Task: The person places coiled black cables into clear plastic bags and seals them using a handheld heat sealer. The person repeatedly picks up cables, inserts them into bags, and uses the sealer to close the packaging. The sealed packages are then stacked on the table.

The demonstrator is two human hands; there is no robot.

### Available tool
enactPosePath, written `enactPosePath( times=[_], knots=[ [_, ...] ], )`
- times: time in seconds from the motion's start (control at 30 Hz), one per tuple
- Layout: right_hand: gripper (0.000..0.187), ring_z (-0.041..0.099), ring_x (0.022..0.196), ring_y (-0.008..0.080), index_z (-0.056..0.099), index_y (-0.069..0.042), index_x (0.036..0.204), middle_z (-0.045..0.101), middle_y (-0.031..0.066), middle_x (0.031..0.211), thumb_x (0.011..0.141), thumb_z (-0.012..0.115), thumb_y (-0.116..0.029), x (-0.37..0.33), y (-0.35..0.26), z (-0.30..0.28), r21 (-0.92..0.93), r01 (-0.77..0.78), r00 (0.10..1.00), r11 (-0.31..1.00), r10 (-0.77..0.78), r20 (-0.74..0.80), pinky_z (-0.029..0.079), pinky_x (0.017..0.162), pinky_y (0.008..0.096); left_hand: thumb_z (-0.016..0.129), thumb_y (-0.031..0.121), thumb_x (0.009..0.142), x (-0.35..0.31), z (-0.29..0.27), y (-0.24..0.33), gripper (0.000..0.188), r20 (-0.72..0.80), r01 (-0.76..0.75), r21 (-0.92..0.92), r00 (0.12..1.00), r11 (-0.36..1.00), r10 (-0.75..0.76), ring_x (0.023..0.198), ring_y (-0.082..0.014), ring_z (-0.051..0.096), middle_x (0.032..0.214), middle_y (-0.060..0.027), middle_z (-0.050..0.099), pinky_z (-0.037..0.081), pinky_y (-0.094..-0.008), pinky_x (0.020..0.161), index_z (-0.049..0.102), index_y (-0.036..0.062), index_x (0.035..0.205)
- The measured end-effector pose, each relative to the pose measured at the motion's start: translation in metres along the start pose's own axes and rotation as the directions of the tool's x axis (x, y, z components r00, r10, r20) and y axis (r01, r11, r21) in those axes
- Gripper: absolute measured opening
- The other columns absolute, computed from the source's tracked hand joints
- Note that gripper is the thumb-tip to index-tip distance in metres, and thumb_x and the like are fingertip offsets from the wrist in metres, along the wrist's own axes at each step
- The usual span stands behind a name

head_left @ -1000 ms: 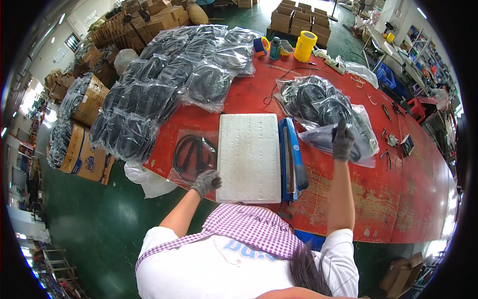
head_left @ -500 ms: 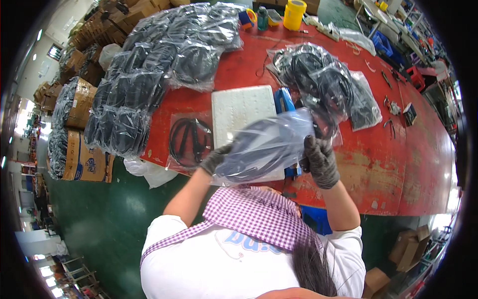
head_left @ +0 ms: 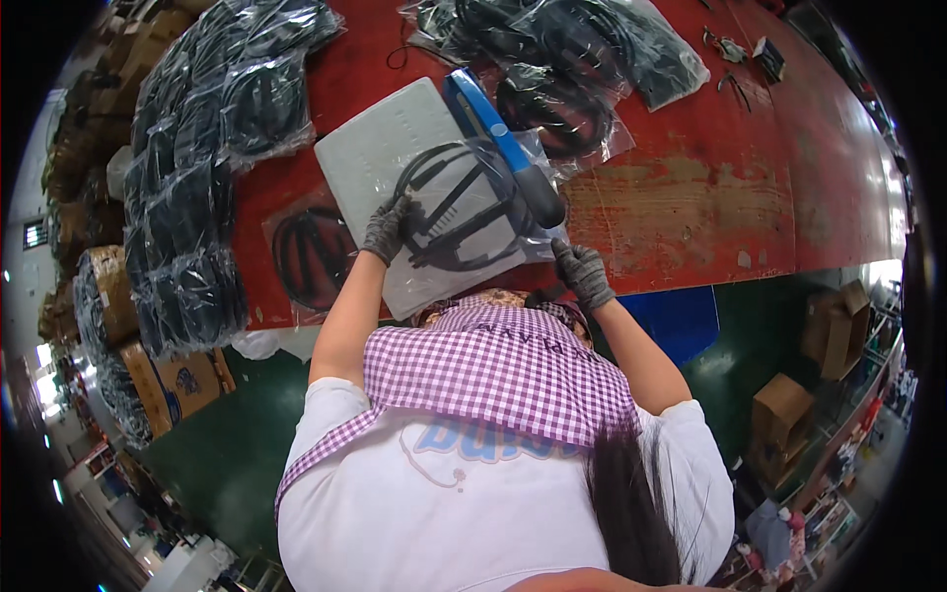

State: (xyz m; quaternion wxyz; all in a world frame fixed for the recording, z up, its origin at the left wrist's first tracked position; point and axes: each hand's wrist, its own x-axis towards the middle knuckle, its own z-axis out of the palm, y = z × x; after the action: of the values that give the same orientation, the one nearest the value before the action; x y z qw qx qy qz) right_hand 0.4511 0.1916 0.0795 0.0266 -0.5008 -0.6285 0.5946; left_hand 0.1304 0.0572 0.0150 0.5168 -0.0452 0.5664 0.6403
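Note:
A clear plastic bag holding a coiled black cable lies over a white foam board and against a long blue bag sealer with a dark rounded end. My left hand, in a grey glove, is closed on the bag's left side. My right hand, gloved too, pinches the bag's lower right corner just below the sealer's dark end. Part of the bag's right edge is hidden by the sealer.
Another bagged cable lies left of the foam board. Rows of bagged cables cover the table's left side. More bagged cables lie beyond the sealer. Pliers rest at the far right on the red table.
The bag has come down flat from a raised, tilted position and its right edge has reached the sealer. Both hands moved with it, and the head view has shifted nearer.

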Motion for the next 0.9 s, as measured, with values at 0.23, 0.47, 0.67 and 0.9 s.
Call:
enactPosePath(
  times=[0.23,0.47,0.67,0.9],
  knots=[
    [0.036,0.056,0.078,0.0283,0.054,-0.002,0.093,0.058,0.0166,0.084,0.077,0.053,-0.035,0.065,-0.019,-0.017,-0.313,0.205,0.938,0.928,-0.277,-0.207,0.043,0.069,0.0378,0.056,0.018,0.079,0.059,-0.033,0.013,0.015,-0.228,-0.016,0.274,0.970,0.962,0.081,0.059,-0.0125,0.052,0.070,-0.0018,0.056,0.043,-0.0253,0.052,0.057,0.0082,0.090],
    [0.049,0.043,0.106,0.0330,0.043,-0.003,0.114,0.041,0.0171,0.119,0.078,0.048,-0.036,0.027,-0.108,0.012,-0.798,0.405,0.760,0.445,-0.649,0.024,0.035,0.086,0.0427,0.056,0.018,0.079,0.054,-0.036,0.022,0.012,-0.279,0.061,0.351,0.959,0.934,0.042,0.052,-0.0101,0.046,0.065,0.0019,0.050,0.039,-0.0241,0.045,0.056,0.0099,0.088],
    [0.046,0.045,0.101,0.0314,0.044,-0.001,0.112,0.044,0.0175,0.114,0.075,0.053,-0.026,0.062,-0.034,0.039,-0.832,0.422,0.610,0.361,-0.791,-0.034,0.036,0.084,0.0420,0.056,0.018,0.079,0.052,-0.050,0.019,0.015,-0.172,0.070,0.313,0.985,0.947,-0.016,0.057,-0.0119,0.051,0.070,0.0001,0.054,0.041,-0.0249,0.048,0.054,0.0090,0.091],
    [0.038,0.051,0.092,0.0329,0.050,0.000,0.105,0.048,0.0184,0.109,0.072,0.056,-0.018,0.061,-0.034,0.037,-0.735,0.540,0.526,0.410,-0.846,-0.086,0.042,0.078,0.0404,0.053,0.018,0.080,0.004,-0.036,0.031,0.023,-0.159,0.162,0.366,0.981,0.917,-0.110,0.062,-0.0139,0.056,0.074,-0.0022,0.058,0.045,-0.0273,0.054,0.050,0.0095,0.101]
  ],
)
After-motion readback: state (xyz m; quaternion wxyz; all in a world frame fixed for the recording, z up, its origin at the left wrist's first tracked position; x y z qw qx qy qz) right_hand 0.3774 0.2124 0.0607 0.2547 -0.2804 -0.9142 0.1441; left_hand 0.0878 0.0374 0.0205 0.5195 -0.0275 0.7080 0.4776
